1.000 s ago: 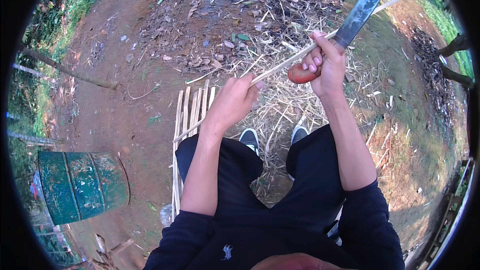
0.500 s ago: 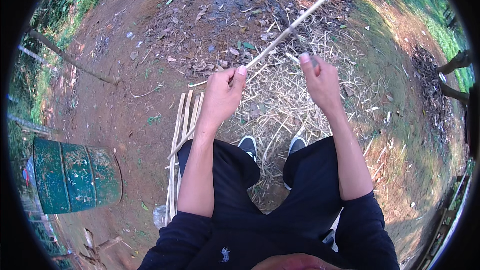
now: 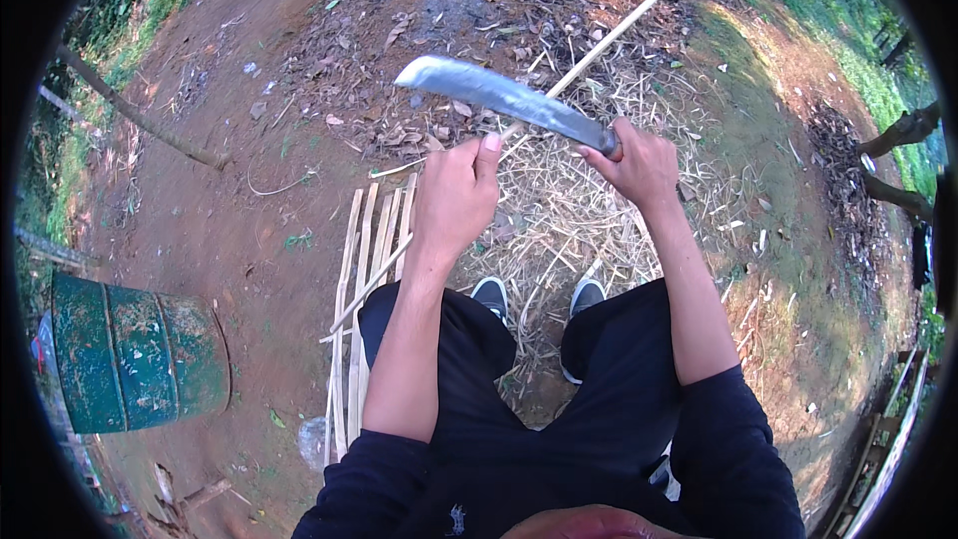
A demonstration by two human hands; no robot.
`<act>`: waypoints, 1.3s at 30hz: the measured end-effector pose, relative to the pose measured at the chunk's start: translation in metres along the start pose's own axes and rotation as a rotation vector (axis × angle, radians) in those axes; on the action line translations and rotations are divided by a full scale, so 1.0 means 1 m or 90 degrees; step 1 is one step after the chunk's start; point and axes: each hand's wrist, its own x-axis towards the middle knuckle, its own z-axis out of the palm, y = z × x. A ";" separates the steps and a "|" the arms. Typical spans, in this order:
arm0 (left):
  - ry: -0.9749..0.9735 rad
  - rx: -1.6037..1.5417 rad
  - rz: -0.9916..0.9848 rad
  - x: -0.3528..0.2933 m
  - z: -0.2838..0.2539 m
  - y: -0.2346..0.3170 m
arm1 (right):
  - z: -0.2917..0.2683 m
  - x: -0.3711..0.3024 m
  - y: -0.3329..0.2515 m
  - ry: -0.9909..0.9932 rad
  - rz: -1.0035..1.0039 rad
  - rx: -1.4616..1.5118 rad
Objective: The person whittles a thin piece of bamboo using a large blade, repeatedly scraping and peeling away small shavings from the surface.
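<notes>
- Left hand [image 3: 456,192] is clenching a long, straight, pale wooden strip [image 3: 639,15], which is slanting up and rightward from it.
- Right hand [image 3: 641,166] is grasping a curved, grey metal machete [image 3: 502,94], its blade crossing the strip just beyond the left hand, contact unclear.
- Thin, straw-coloured shavings [image 3: 564,235] are littering below and between both hands.
- Reddish-brown soil [image 3: 264,269] is stretching leftward from the left hand toward a scuffed green metal drum [image 3: 140,354].

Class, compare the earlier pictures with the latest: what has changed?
The broad metal-bladed machete swung from pointing up-right to pointing left, across the long thin pale strip, which now slants more steeply up the picture. The right hand still holds the machete and the left hand the strip; the scuffed green metal drum stays put.
</notes>
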 end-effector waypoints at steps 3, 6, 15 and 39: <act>0.038 -0.014 -0.047 0.001 -0.013 -0.011 | 0.006 0.008 0.022 0.014 0.216 0.056; -0.019 0.022 -0.086 0.005 -0.017 -0.012 | 0.006 0.009 0.060 0.059 0.388 0.063; -0.067 -0.067 -0.080 0.004 -0.011 -0.020 | 0.009 -0.008 -0.007 0.015 -0.116 -0.016; -0.065 0.131 -0.072 0.002 -0.024 -0.010 | 0.011 0.011 0.064 0.024 0.372 0.071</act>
